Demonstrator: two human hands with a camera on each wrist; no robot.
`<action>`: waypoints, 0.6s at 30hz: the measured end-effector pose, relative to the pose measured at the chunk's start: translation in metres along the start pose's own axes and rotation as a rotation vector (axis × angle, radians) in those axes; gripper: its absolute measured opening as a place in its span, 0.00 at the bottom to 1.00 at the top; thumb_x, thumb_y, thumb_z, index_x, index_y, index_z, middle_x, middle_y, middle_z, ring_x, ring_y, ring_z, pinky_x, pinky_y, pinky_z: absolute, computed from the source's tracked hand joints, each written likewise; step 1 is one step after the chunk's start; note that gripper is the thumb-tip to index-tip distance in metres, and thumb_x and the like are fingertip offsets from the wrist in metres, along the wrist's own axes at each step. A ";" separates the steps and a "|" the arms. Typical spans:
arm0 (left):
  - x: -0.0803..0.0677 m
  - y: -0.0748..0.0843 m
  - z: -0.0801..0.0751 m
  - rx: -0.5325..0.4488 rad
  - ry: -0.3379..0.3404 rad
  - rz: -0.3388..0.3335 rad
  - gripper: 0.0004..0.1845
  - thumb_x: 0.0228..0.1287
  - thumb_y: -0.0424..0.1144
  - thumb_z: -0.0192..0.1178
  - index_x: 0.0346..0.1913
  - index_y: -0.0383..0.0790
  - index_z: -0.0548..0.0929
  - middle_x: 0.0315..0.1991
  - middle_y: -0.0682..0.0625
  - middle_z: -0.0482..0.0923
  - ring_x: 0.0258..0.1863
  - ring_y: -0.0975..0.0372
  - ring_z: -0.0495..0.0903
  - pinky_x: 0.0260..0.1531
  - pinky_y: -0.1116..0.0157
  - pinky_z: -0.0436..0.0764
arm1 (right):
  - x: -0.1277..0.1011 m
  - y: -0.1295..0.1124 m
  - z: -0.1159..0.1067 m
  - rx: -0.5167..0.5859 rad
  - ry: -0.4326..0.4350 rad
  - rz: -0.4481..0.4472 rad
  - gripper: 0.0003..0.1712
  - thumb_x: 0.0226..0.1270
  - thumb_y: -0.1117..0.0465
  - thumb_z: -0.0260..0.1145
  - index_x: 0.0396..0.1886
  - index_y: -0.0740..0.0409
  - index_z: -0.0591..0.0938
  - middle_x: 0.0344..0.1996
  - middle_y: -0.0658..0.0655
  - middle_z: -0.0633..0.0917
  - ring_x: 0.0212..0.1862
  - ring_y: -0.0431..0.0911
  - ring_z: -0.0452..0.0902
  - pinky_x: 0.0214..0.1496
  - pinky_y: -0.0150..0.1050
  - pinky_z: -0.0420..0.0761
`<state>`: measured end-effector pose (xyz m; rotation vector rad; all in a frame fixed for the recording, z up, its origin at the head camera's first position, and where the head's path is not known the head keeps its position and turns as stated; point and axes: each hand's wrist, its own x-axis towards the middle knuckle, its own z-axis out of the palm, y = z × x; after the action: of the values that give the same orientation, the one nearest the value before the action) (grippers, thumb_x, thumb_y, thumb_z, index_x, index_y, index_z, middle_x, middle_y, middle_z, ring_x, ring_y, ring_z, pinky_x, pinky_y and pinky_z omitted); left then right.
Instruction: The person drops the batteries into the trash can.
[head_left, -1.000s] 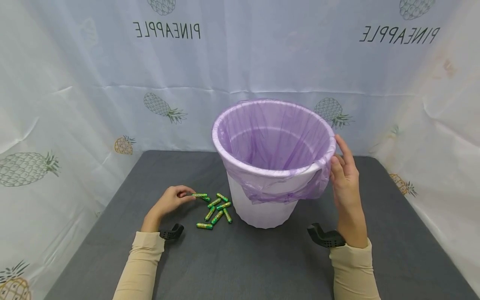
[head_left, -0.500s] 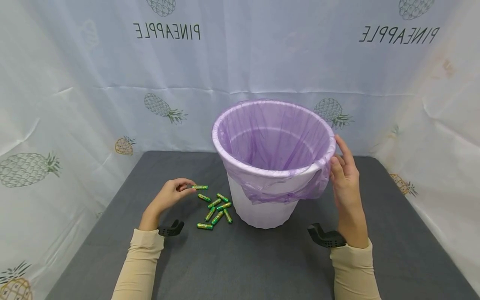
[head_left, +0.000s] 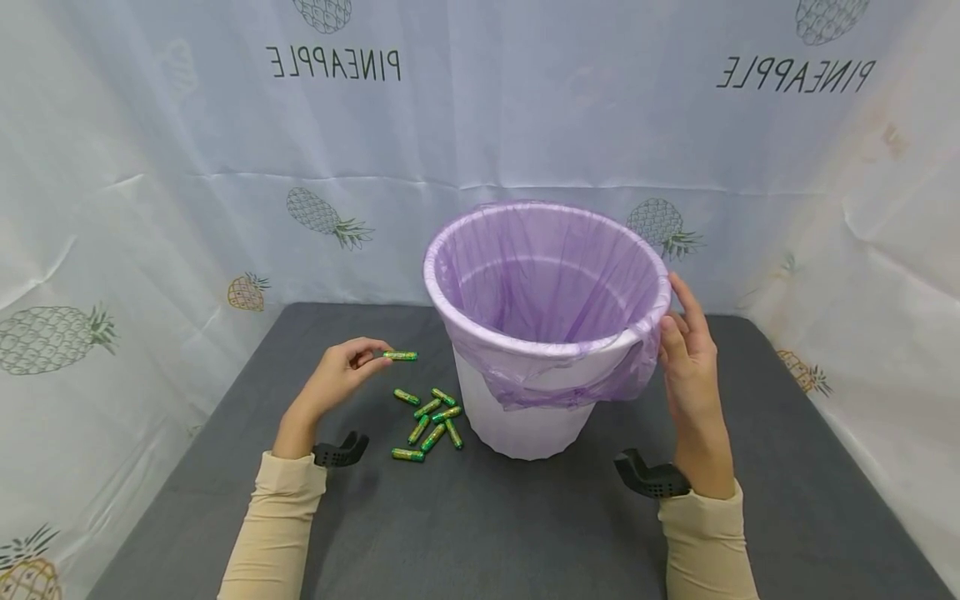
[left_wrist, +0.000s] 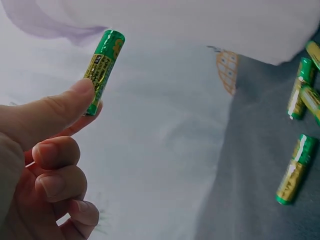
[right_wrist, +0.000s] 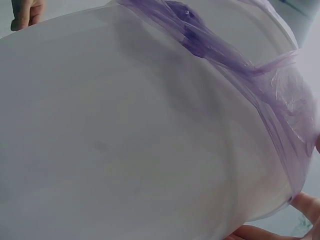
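Note:
My left hand [head_left: 341, 377] pinches a green and gold battery [head_left: 401, 356] between thumb and forefinger, lifted above the grey table left of the bin. The left wrist view shows the same battery [left_wrist: 102, 65] sticking up from my thumb [left_wrist: 55, 112], other fingers curled. A white bin [head_left: 525, 417] lined with a purple bag [head_left: 551, 275] stands at the table's middle. My right hand [head_left: 686, 350] rests with straight fingers against the bin's right side by the rim. The bin wall [right_wrist: 125, 130] fills the right wrist view.
Several more batteries [head_left: 429, 421] lie loose on the grey table [head_left: 465, 525] by the bin's left foot, also visible as batteries [left_wrist: 300, 150] at the right of the left wrist view. A white pineapple-print curtain [head_left: 187, 167] closes in the back and both sides.
My left hand has lifted one battery off the pile and carried it up and slightly right, toward the bin. The right hand and bin have stayed put.

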<state>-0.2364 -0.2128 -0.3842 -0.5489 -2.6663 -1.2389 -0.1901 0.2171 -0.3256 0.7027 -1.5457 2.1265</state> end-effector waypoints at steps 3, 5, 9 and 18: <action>0.001 0.006 -0.002 0.008 0.026 0.034 0.09 0.64 0.35 0.62 0.45 0.37 0.84 0.21 0.53 0.61 0.19 0.69 0.58 0.23 0.69 0.63 | 0.000 0.000 0.000 0.000 0.002 -0.001 0.28 0.74 0.66 0.52 0.72 0.54 0.64 0.46 0.47 0.85 0.43 0.35 0.79 0.44 0.26 0.79; 0.001 0.010 -0.004 0.006 0.045 0.062 0.08 0.64 0.35 0.62 0.44 0.37 0.84 0.21 0.53 0.62 0.19 0.69 0.58 0.22 0.69 0.62 | 0.000 0.000 0.000 -0.005 0.006 0.001 0.28 0.74 0.66 0.52 0.73 0.54 0.64 0.45 0.47 0.85 0.43 0.35 0.79 0.44 0.26 0.79; 0.003 0.018 -0.007 -0.005 0.077 0.113 0.07 0.64 0.35 0.63 0.43 0.38 0.84 0.21 0.54 0.62 0.19 0.69 0.58 0.22 0.69 0.62 | -0.001 -0.001 0.001 -0.027 0.011 0.003 0.29 0.74 0.65 0.53 0.73 0.54 0.63 0.45 0.46 0.85 0.44 0.35 0.79 0.46 0.26 0.78; 0.005 0.040 -0.012 0.008 0.145 0.217 0.08 0.60 0.27 0.63 0.42 0.36 0.85 0.20 0.54 0.61 0.18 0.71 0.56 0.21 0.70 0.60 | -0.001 -0.001 0.000 -0.027 -0.011 -0.010 0.30 0.75 0.64 0.53 0.74 0.55 0.61 0.45 0.47 0.85 0.43 0.35 0.79 0.46 0.26 0.78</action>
<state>-0.2258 -0.1968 -0.3473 -0.6970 -2.4185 -1.1583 -0.1889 0.2169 -0.3253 0.7122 -1.5705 2.0942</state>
